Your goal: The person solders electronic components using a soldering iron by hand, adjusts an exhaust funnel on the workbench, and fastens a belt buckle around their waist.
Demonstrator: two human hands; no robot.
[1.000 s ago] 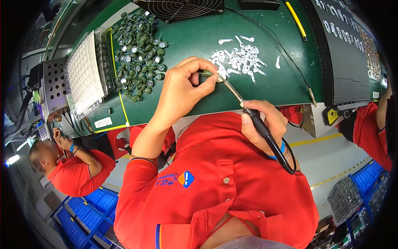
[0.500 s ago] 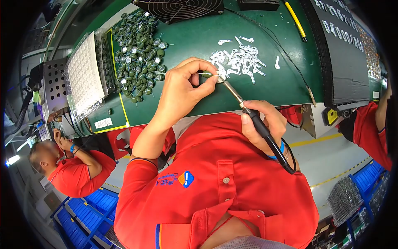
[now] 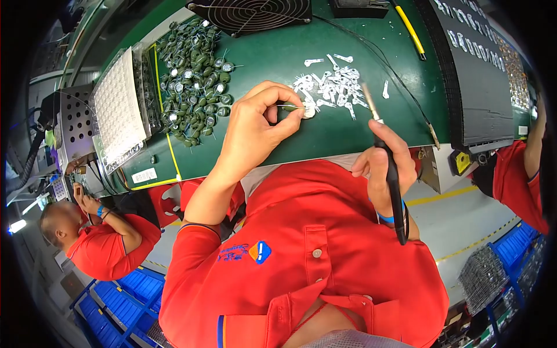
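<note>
My left hand (image 3: 261, 124) pinches a small dark green part with thin wires (image 3: 288, 107) between thumb and forefinger. A round whitish piece (image 3: 309, 110) shows at the fingertips; whether it is joined to the green part I cannot tell. In my right hand (image 3: 390, 168) is a soldering iron (image 3: 394, 191), gripped by its black handle, its metal tip pointing up and away from the left hand. Beyond both hands lies a loose pile of small white key-shaped pieces (image 3: 336, 84) on the green bench mat (image 3: 261, 58).
Many dark green wired parts (image 3: 194, 81) are heaped at the left, beside a white moulded tray (image 3: 119, 104). A black fan (image 3: 255, 13) stands at the back. A cable (image 3: 383, 52) and a yellow pen-like tool (image 3: 411, 32) lie right. A co-worker (image 3: 110, 238) sits far left.
The soldering iron has swung right, and its tip has come away from the piece at my left fingertips. My right hand moved right with it; my left hand stayed nearly still.
</note>
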